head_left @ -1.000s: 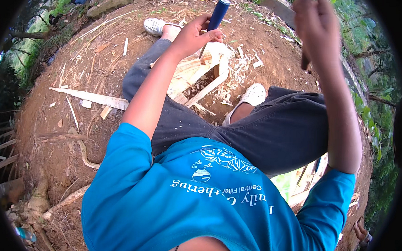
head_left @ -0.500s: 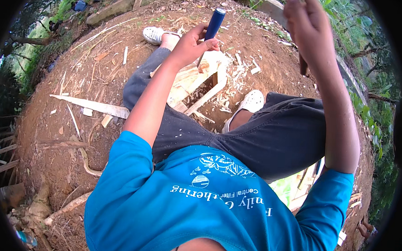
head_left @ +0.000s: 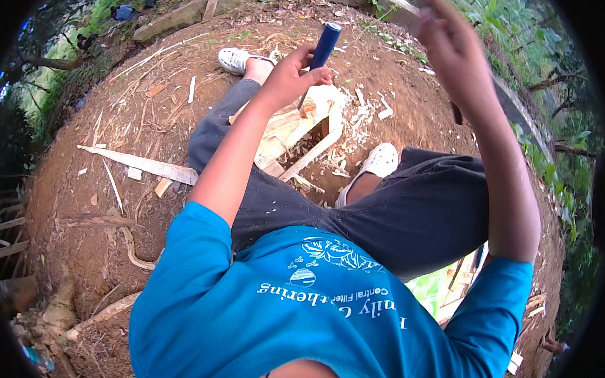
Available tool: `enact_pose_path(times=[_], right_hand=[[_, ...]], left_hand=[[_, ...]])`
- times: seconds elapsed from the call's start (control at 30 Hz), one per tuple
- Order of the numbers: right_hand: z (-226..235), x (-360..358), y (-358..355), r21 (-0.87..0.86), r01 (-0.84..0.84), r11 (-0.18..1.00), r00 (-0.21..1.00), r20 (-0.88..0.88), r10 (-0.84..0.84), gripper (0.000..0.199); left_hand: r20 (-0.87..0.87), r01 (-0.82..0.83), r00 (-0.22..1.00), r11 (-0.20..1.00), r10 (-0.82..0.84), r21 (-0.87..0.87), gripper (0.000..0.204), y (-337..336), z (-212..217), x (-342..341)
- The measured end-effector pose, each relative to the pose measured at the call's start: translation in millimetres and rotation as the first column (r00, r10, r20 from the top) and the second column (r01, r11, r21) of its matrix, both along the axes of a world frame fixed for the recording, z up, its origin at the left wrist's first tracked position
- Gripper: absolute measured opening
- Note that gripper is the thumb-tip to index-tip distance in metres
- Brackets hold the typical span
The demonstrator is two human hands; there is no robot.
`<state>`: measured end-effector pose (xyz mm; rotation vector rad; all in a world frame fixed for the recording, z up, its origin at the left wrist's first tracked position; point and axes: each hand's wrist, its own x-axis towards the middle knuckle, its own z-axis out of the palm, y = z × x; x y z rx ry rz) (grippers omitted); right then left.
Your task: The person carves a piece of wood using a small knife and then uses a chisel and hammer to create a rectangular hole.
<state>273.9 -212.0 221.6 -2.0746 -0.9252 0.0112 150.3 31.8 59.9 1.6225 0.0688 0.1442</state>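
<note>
My left hand [head_left: 292, 78] is closed around a chisel [head_left: 325, 44] with a blue handle. Its thin blade points down onto a pale, partly carved wood block [head_left: 278, 136] lying between my legs. An opening with a dark inside shows along the block's right side. Raised at the upper right, my right hand [head_left: 452, 57] is closed on a tool with a dark handle [head_left: 457, 114]. Only the handle's lower end sticks out below the fist; the rest is hidden or beyond the picture's top edge.
Wood chips [head_left: 362, 101] litter the brown soil around the block. A long pointed wood sliver [head_left: 140, 162] lies left of my leg. Stone edging [head_left: 182, 19] runs along the back. A green and white item [head_left: 432, 287] shows beside my right thigh.
My raised right hand has shifted slightly left and up. The picture has tilted a little, so the chisel and block sit slightly lower; my left hand keeps its hold.
</note>
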Motion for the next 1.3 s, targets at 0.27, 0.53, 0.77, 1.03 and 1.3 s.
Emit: enact_pose_path(times=[0.27,0.53,0.77,1.03,1.3], right_hand=[[3,-15,-4,-0.019,0.001,1.0,0.991,-0.134,-0.003,0.038],[2,-8,2,-0.19,0.016,0.982,0.999,-0.046,-0.025,0.029],[-16,5,-13,-0.101,-0.054,0.993,0.999,-0.005,0.054,0.037],[23,-13,-4,-0.09,-0.155,0.984,0.971,-0.195,0.135,0.042],[22,-17,-6,-0.147,-0.244,0.959,0.945,-0.256,0.202,0.045]], left_hand=[[0.023,-0.014,1.0,1.0,0.014,0.009,0.04,1,4,-1],[0.017,-0.031,0.999,0.999,0.031,0.01,0.039,4,1,-2],[0.044,-0.033,0.998,0.999,0.033,0.001,0.037,-1,-2,4],[0.035,-0.365,0.93,0.929,0.367,-0.058,0.022,5,-23,35],[0.088,-0.42,0.899,0.902,0.428,-0.097,0.02,4,-35,40]])
